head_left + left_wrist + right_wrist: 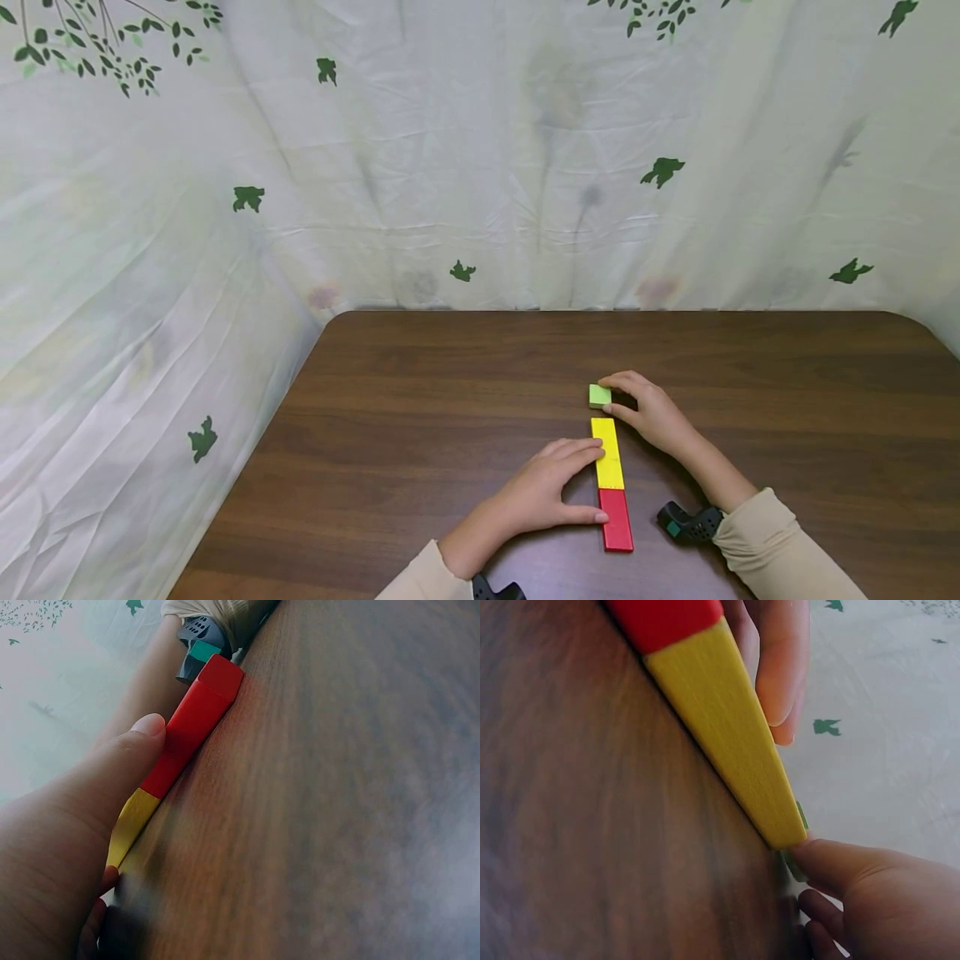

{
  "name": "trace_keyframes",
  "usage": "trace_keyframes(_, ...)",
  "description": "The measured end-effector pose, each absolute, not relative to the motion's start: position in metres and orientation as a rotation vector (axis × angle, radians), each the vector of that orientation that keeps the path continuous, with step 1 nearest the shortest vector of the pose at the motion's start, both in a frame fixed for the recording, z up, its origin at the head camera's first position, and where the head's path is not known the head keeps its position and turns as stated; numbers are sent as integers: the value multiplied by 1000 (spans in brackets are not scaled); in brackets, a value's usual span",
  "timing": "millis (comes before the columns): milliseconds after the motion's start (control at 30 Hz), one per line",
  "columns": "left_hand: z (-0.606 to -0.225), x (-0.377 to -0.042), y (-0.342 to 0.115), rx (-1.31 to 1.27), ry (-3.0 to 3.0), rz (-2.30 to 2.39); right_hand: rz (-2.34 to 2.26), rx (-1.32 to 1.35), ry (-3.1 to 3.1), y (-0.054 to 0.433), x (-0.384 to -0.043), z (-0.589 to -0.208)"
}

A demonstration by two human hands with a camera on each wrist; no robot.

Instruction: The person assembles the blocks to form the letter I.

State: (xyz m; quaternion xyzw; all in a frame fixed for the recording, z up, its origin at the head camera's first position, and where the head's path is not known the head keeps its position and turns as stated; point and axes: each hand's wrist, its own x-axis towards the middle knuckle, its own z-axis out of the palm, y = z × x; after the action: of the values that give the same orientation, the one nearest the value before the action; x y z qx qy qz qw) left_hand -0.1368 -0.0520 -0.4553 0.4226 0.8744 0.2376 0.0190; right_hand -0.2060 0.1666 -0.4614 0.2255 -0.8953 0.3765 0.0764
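Note:
A long yellow block (611,468) and a red block (618,527) lie end to end on the table in one line. Just beyond the yellow block's far end, with a small gap, is a short light green block (597,395). My right hand (657,419) pinches the green block between thumb and fingers from its right side. Along the left side of the row, my left hand (542,485) is spread, fingertips at the yellow block and thumb at the red one. In the right wrist view, the yellow block (716,735) hides most of the green one.
The brown wooden table (420,375) reaches back to a pale hanging cloth (450,167) printed with green birds and leaves. Dark devices are strapped to both wrists, the right wrist device (692,523) standing near the red block.

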Motion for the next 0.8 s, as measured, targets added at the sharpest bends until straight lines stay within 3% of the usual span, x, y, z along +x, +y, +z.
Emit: trace_keyframes(800,-456,-137,-52,1304,2711,737,1207,684,-2710,167,-203,-457)
